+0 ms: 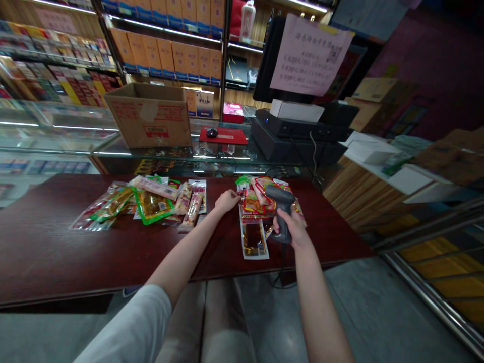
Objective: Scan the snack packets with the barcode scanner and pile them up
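Note:
My right hand [293,228] is wrapped round the handle of a dark grey barcode scanner [280,197], its head over a pile of packaged snacks. My left hand [227,200] has its fingers pinched at the left edge of that pile, at a small reddish packet [241,193] partly hidden by the fingers. In the pile lie a red snack packet [253,201] and, nearest me, a clear-windowed pouch [254,241] with a pale border. Left of my left hand is a second group, with a green-edged pouch [153,205] and a wrapped bar [193,209].
The packets lie on a dark red table [75,257]. Behind it, a glass counter bears an open cardboard box [151,118], a mouse [212,132] on a red mat [236,136], and a monitor with a paper sign [310,58]. The scanner's cable [283,262] hangs over the table's front edge.

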The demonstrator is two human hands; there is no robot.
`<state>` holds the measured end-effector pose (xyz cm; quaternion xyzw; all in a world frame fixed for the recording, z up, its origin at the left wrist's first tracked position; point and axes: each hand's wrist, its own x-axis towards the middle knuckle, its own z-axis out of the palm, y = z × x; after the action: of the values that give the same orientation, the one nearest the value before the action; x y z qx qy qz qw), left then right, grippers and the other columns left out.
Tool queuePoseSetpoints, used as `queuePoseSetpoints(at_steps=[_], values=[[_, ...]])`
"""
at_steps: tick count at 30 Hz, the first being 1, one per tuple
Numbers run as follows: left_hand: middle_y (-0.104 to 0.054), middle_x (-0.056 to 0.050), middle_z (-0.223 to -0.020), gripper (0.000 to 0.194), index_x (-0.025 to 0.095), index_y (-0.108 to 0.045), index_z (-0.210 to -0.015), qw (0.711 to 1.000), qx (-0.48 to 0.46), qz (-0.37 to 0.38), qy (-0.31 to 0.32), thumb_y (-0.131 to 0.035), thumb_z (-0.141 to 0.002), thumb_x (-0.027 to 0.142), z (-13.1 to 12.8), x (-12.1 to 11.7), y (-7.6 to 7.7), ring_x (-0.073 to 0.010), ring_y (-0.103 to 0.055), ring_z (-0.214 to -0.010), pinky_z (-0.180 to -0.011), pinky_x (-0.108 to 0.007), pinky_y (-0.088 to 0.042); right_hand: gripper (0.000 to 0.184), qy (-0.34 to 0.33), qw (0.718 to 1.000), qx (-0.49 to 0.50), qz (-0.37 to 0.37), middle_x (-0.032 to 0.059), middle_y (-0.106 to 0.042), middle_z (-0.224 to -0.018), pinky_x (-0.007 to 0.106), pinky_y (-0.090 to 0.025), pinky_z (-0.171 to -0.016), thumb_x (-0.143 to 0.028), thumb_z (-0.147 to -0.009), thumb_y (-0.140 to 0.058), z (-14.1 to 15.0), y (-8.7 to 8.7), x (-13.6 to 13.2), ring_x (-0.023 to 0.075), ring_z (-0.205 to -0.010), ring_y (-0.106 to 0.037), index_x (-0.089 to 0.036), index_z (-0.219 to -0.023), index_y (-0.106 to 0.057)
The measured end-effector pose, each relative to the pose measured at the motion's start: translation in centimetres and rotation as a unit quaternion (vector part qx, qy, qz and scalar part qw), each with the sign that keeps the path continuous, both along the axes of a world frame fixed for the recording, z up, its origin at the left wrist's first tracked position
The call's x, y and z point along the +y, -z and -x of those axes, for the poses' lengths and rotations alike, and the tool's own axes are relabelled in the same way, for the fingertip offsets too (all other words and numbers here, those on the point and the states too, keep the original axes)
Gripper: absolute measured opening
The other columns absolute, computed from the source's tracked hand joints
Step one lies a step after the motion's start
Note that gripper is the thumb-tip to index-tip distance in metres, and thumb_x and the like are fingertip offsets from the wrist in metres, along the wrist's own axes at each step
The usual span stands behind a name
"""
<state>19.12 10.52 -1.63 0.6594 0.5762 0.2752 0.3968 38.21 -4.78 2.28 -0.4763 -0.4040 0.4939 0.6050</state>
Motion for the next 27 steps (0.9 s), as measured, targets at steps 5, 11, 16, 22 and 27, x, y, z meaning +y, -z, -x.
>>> queuePoseSetpoints(at_steps=[5, 11, 16, 22, 27], values=[[-0.066, -0.003, -0.080, 0.004, 0.018, -0.053, -0.088, 0.984, -0.166, 0.029, -0.053, -0.054, -0.084, 0.016, 1.6, 0.5, -0.6, -0.0150, -0.066, -0.075, -0.076, -0.034, -0.055, 0.041, -0.021, 1.000, -0.009, 0.011, -0.0006, -0.067, -0.083, 0.020, -0.039, -0.034, -0.043, -0.072, -0.072, 0.4, 0.4, 0.2, 0.0054, -0.041, -0.049, -0.021, -0.098, -0.051], [-0.064, -0.002, -0.075, 0.021, 0.015, -0.053, -0.088, 0.944, -0.320, 0.082, -0.026, -0.069, -0.075, 0.016, 2.8, -0.5, -2.2, -0.0116, -0.063, -0.065, -0.067, -0.028, -0.054, 0.043, -0.060, 0.998, -0.003, 0.028, -0.0091, -0.053, -0.049, 0.020, -0.039, -0.035, -0.046, -0.072, -0.073, 2.4, 0.3, 0.8, 0.0085, -0.037, -0.046, -0.022, -0.096, -0.046], [-0.064, -0.001, -0.072, 0.016, 0.013, -0.062, -0.084, 0.914, -0.400, 0.067, 0.009, -0.069, -0.070, 0.017, 1.9, -1.1, -2.9, -0.0098, -0.059, -0.059, -0.060, -0.023, -0.048, 0.046, -0.059, 0.998, 0.007, 0.031, -0.0100, -0.054, -0.052, 0.020, -0.040, -0.036, -0.044, -0.070, -0.075, 3.6, 0.1, 0.7, 0.0086, -0.037, -0.047, -0.023, -0.098, -0.044], [-0.067, -0.001, -0.083, 0.023, 0.016, -0.063, -0.098, 0.877, -0.480, -0.009, 0.017, -0.062, -0.075, 0.019, 3.6, -0.6, -4.9, -0.0116, -0.060, -0.069, -0.065, -0.023, -0.048, 0.045, -0.034, 0.999, -0.002, 0.030, -0.0091, -0.054, -0.052, 0.019, -0.040, -0.037, -0.045, -0.071, -0.074, 3.3, -0.2, 0.4, 0.0085, -0.038, -0.047, -0.022, -0.097, -0.046], [-0.066, -0.002, -0.085, 0.026, 0.018, -0.060, -0.104, 0.869, -0.489, -0.057, -0.048, -0.056, -0.078, 0.018, 7.5, -0.3, -5.3, -0.0120, -0.060, -0.069, -0.067, -0.025, -0.051, 0.043, -0.083, 0.996, -0.009, 0.027, -0.0091, -0.053, -0.050, 0.019, -0.039, -0.036, -0.045, -0.073, -0.073, 4.3, -0.5, 0.0, 0.0083, -0.038, -0.045, -0.021, -0.097, -0.046]])
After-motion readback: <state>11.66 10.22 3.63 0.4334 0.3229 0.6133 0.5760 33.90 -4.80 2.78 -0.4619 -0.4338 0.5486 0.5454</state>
